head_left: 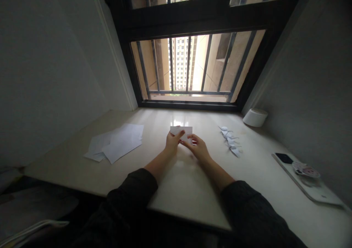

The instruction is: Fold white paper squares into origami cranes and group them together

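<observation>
A small rectangular piece of white paper is held up over the middle of the sill, with faint lines on it. My left hand grips its left side, the thumb lying across the front. At its lower right, my right hand has its fingers curled against the paper, thumb reaching toward the left hand. Several small folded white paper pieces lie in a row to the right of my hands. On the left rests a pile of loose white sheets, some overlapping.
A phone in a pale case with a decorated grip lies at the right. By the window corner stands a white cylindrical object. The dark-framed window with bars closes off the back of the pale sill.
</observation>
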A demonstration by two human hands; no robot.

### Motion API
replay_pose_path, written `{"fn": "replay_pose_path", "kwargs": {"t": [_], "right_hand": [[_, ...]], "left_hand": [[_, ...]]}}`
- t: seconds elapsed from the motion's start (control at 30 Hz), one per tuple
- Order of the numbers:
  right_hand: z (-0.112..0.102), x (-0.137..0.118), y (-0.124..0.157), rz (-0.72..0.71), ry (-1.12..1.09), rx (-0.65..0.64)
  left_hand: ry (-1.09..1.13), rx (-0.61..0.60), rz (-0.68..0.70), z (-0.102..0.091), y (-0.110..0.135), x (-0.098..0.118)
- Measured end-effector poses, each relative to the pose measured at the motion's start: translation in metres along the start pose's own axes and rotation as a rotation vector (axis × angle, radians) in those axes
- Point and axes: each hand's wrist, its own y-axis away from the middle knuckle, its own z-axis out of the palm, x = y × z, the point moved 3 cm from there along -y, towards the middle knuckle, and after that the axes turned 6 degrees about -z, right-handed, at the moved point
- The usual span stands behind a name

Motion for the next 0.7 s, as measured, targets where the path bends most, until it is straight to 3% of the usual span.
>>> {"fn": "replay_pose_path", "kwargs": {"t": [0.3,0.4,0.7], "right_hand": [[-0.014,0.007,-0.008,0.119,-0.167,0.141],[-0.019,0.007,-0.013,0.133,-0.238,0.162],[-0.024,0.005,-0.015,0.105,-0.283,0.228]], "left_hand": [[0.034,-0.102,-0.049,0.003,0.004,0.008],[-0.087,-0.087,-0.044,0.004,0.006,0.011],[-0.436,-0.071,0.220,-0.002,0.001,0.012]]}}
